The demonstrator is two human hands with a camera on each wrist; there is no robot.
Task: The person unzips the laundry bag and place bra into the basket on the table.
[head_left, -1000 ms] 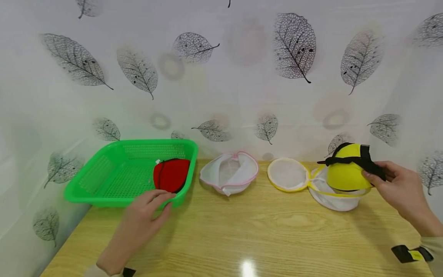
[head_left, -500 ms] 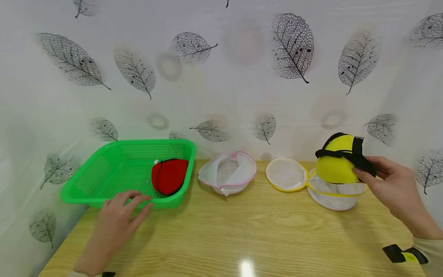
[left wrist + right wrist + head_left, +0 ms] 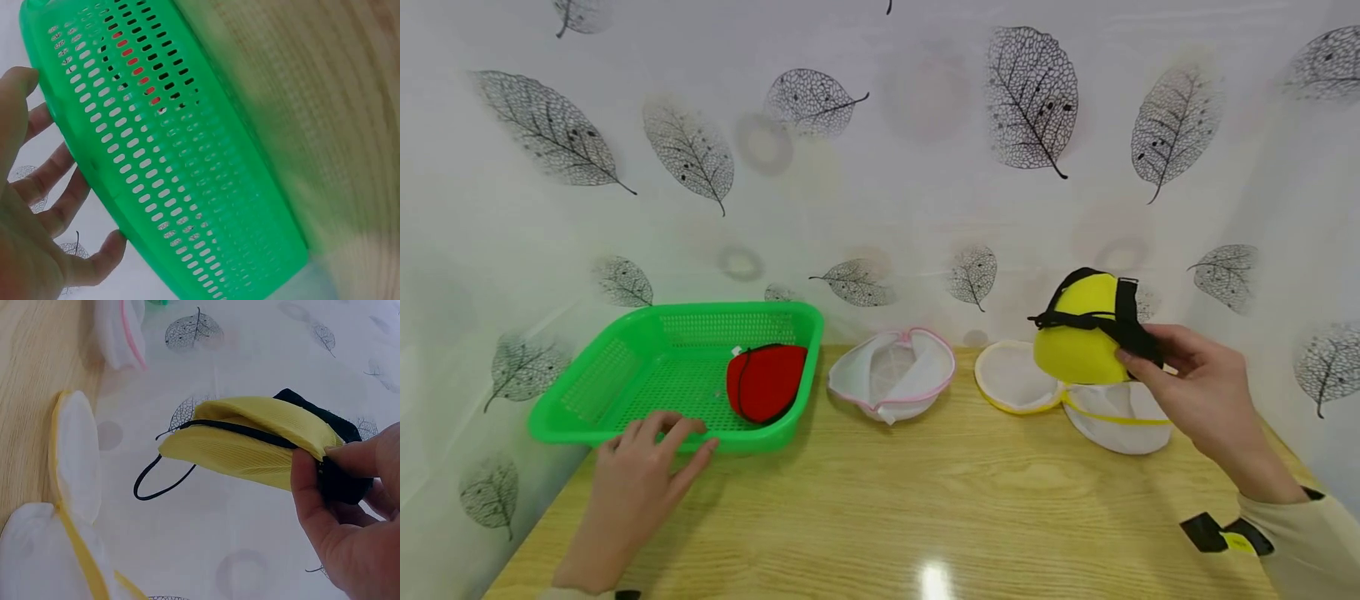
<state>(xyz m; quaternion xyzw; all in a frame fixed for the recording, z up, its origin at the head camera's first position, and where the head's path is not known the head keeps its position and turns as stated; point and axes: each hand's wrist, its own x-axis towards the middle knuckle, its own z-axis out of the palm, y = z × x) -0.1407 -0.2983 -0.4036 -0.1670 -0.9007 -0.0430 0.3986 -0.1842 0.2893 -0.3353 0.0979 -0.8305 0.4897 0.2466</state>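
My right hand (image 3: 1206, 387) pinches the black band of a folded yellow bra (image 3: 1078, 329). The bra is held in the air, and a thin black strap loop (image 3: 164, 478) dangles from it in the right wrist view. Below it on the table lies an open white wash bag with yellow trim (image 3: 1120, 429), its round lid (image 3: 1017, 379) folded out to the left. My left hand (image 3: 640, 479) is at the near rim of a green plastic basket (image 3: 670, 310), fingers relaxed and spread. A folded red bra (image 3: 767, 383) sits in the basket's right end.
A second white wash bag, with pink trim (image 3: 891, 375), stands open between the basket and the yellow-trimmed bag. Behind the wooden table (image 3: 917, 492) hangs a white curtain (image 3: 910, 208) with a leaf print.
My right hand has lifted the yellow bra up and to the left, off the yellow-trimmed bag. My left hand has slid left along the basket rim, away from the red bra.
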